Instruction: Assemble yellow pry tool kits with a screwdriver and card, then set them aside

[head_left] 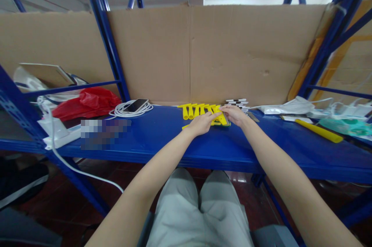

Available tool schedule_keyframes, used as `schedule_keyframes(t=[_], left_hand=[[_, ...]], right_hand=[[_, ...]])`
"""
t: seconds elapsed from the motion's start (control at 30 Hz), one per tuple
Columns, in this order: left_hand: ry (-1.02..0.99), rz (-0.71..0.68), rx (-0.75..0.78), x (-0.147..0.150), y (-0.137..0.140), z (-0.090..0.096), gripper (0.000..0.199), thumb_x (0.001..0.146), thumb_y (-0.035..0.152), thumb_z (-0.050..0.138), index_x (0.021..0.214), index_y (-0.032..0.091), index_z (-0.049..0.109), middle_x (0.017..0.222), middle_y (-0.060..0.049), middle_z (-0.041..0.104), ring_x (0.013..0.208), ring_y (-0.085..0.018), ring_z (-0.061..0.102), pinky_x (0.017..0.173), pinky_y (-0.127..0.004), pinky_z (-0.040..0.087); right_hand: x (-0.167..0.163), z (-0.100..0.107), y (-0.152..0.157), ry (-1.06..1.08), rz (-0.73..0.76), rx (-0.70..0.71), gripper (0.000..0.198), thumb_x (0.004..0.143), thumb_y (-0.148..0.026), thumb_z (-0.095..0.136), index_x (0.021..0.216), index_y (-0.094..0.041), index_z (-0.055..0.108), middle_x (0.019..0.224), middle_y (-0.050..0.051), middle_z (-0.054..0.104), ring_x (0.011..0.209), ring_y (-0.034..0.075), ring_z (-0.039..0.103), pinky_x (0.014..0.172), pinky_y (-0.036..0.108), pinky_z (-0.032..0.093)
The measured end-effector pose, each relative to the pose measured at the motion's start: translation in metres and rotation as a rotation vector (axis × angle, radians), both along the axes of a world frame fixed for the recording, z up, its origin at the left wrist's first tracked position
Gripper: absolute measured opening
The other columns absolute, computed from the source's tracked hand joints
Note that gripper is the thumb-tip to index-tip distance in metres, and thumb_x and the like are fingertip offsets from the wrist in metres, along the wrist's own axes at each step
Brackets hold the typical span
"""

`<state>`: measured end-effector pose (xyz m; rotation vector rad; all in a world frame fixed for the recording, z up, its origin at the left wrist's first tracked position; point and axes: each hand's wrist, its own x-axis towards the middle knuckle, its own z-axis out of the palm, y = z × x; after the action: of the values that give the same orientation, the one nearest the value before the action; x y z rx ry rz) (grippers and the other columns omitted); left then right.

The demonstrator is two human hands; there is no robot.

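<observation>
My left hand (200, 124) is closed around a yellow plastic tool that looks like a scraper (222, 119), its handle end poking out to the left of the hand. At the upper edge of its wide head, my right hand (235, 114) has its fingers pinched together. Whatever lies between those fingertips is too small to make out. Just behind my left hand, several more yellow scrapers (191, 112) lie side by side in a row, partly covered by the hand. Black-and-white striped small pieces (236, 102) are stacked behind my right hand.
The blue shelf (162, 138) backs onto cardboard (232, 53). To the left are a phone (136, 105) on a coiled white cable (116, 110), a red bag (90, 103) and a power strip (68, 136). A yellow rod (319, 130) and white packets (286, 106) lie right.
</observation>
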<state>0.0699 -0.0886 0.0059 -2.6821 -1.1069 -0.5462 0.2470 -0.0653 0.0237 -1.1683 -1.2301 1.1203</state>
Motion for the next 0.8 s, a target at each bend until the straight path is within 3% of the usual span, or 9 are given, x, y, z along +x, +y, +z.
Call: schedule_keyframes(t=[0.2,0.27,0.37,0.43,0.57,0.7,0.8], left_hand=[[0.028,0.011,0.018,0.001,0.001,0.000,0.051,0.098,0.021,0.036,0.148,0.032,0.039,0.118,-0.008,0.058,0.101,-0.020,0.061,0.087,-0.032,0.049],[0.021,0.017,0.016,0.001,0.001,0.000,0.051,0.098,0.020,0.036,0.148,0.031,0.040,0.117,-0.008,0.058,0.102,-0.020,0.061,0.088,-0.031,0.048],[0.007,0.029,0.003,0.001,0.002,0.000,0.052,0.097,0.018,0.037,0.147,0.030,0.042,0.116,-0.008,0.058,0.104,-0.020,0.060,0.089,-0.030,0.048],[-0.012,0.033,-0.001,0.000,0.002,-0.001,0.052,0.096,0.017,0.039,0.146,0.029,0.043,0.116,-0.007,0.059,0.106,-0.020,0.060,0.090,-0.030,0.047],[-0.038,0.034,0.004,-0.001,0.003,-0.002,0.051,0.096,0.017,0.041,0.146,0.028,0.044,0.118,-0.007,0.060,0.108,-0.021,0.060,0.092,-0.031,0.047],[-0.057,0.034,-0.008,-0.001,0.002,-0.002,0.051,0.094,0.015,0.043,0.143,0.029,0.047,0.121,-0.007,0.060,0.110,-0.021,0.060,0.093,-0.032,0.048],[-0.064,0.030,-0.019,0.000,0.002,-0.001,0.051,0.094,0.015,0.044,0.143,0.029,0.048,0.123,-0.007,0.061,0.111,-0.021,0.060,0.093,-0.032,0.048]], right_hand=[[0.009,0.001,0.003,-0.137,-0.048,0.029,0.017,0.087,-0.017,0.057,0.070,-0.018,0.058,0.070,0.004,0.068,0.059,0.013,0.060,0.064,0.026,0.052],[0.024,0.002,0.005,-0.315,-0.208,0.066,0.013,0.087,-0.018,0.055,0.076,-0.017,0.062,0.081,0.008,0.070,0.068,0.016,0.063,0.069,0.030,0.053],[0.054,0.000,0.007,-0.776,-0.538,0.170,0.019,0.081,-0.008,0.054,0.087,-0.014,0.071,0.102,0.015,0.070,0.099,0.025,0.064,0.090,0.038,0.048],[0.074,-0.003,0.008,-0.954,-0.657,0.112,0.032,0.078,-0.005,0.053,0.099,-0.017,0.074,0.113,0.016,0.068,0.111,0.030,0.059,0.096,0.045,0.045],[0.098,-0.012,0.008,-0.997,-0.705,-0.065,0.034,0.077,-0.007,0.055,0.099,-0.021,0.077,0.116,0.016,0.066,0.120,0.034,0.052,0.098,0.050,0.043],[0.101,-0.019,0.010,-1.035,-0.651,-0.063,0.026,0.079,-0.007,0.058,0.090,-0.017,0.079,0.115,0.021,0.064,0.125,0.039,0.044,0.101,0.057,0.036],[0.099,-0.022,0.012,-1.130,-0.565,-0.084,0.025,0.079,-0.010,0.059,0.090,-0.020,0.079,0.117,0.019,0.063,0.126,0.039,0.042,0.101,0.061,0.033]])
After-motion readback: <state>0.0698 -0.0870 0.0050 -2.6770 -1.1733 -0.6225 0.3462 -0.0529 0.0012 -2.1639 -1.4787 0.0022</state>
